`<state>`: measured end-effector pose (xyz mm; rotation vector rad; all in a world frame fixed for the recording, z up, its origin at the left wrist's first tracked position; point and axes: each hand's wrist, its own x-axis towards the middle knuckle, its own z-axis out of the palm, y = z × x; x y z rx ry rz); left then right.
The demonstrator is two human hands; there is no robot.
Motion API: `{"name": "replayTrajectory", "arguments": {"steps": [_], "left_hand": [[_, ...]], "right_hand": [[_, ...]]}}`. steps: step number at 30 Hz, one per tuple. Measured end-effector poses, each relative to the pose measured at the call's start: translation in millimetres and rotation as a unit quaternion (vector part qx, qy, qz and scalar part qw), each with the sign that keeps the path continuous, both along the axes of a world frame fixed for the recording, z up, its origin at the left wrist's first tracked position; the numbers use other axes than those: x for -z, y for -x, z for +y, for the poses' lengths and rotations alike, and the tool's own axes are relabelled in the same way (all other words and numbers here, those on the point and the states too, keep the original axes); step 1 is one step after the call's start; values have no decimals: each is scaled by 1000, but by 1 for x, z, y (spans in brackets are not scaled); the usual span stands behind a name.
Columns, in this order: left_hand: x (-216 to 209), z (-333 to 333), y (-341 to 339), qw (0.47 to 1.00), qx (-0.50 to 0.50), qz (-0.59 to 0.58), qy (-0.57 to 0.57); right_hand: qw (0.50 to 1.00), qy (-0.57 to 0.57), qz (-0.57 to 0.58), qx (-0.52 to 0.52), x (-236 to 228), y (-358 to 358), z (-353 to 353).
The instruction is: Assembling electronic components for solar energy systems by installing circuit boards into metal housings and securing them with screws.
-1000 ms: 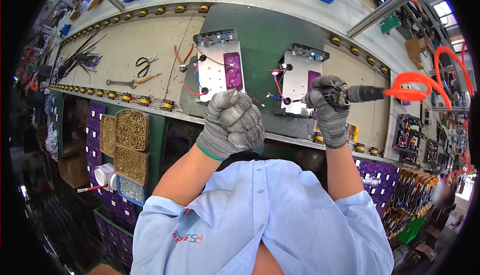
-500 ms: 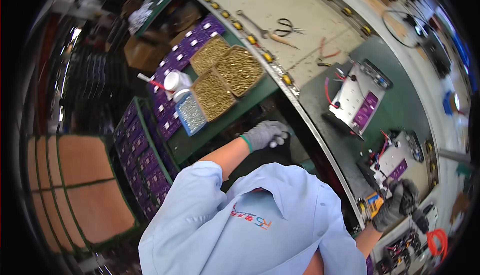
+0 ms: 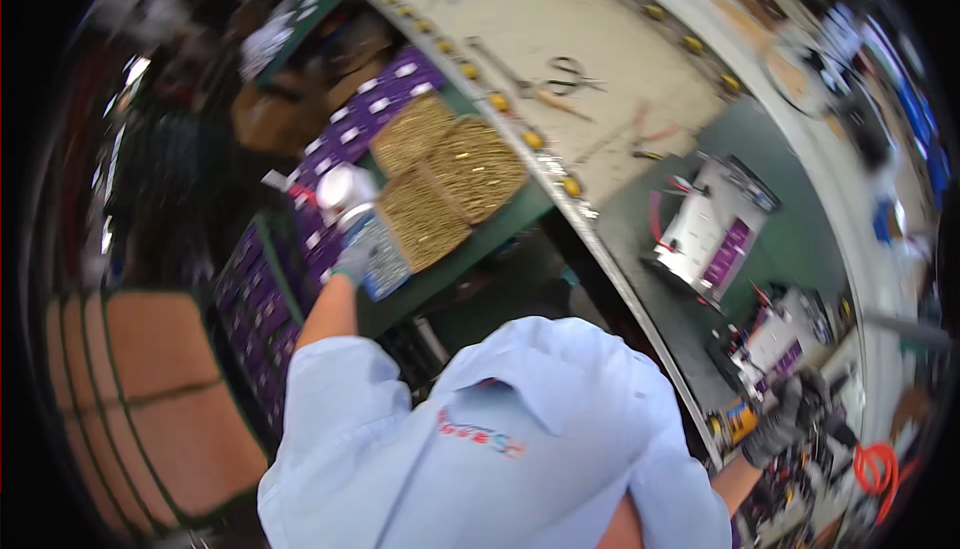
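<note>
My left hand [image 3: 352, 261], in a grey glove, reaches to the edge of a blue tray [image 3: 384, 267] of small silver screws; its fingers are smeared by motion. On the right, my gloved right hand [image 3: 783, 421] is closed around something dark that I cannot make out. It lies beside the near metal chassis [image 3: 782, 344], which carries red wires and a purple label. A yellow-and-black object [image 3: 735, 422] shows at its left side. A black end piece [image 3: 840, 431] and a coiled orange cord [image 3: 876, 479] show at its right.
Bins of brass-coloured screws [image 3: 428, 214] adjoin the blue tray, with a white bottle [image 3: 345, 189] behind. A second chassis [image 3: 705, 224] sits on the green mat. A wrench [image 3: 497, 61] and scissors [image 3: 568, 74] lie farther away. Roller rails [image 3: 530, 137] edge the bench; brown panels [image 3: 165, 349] stand left.
My left hand has swung left and forward from in front of my body to the blue screw tray. My right hand has shifted slightly toward me, still closed. The view has turned a little.
</note>
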<state>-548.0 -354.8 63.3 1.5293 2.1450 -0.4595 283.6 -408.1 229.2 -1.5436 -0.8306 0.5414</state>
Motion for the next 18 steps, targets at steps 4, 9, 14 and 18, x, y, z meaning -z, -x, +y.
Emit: {"name": "replayTrajectory", "arguments": {"steps": [4,9,14,18], "left_hand": [[17,57,6,966,91,163,178],[13,119,-32,977,-11,90,192],[5,156,-68,973,-75,48,214],[-12,163,-89,963,-158,11,218]], "right_hand": [[997,-27,-56,45,-10,4,6],[973,-184,-30,133,-74,-9,-38],[934,-66,-78,343,-92,-20,-138],[937,-76,206,272,-18,-23,-229]]}}
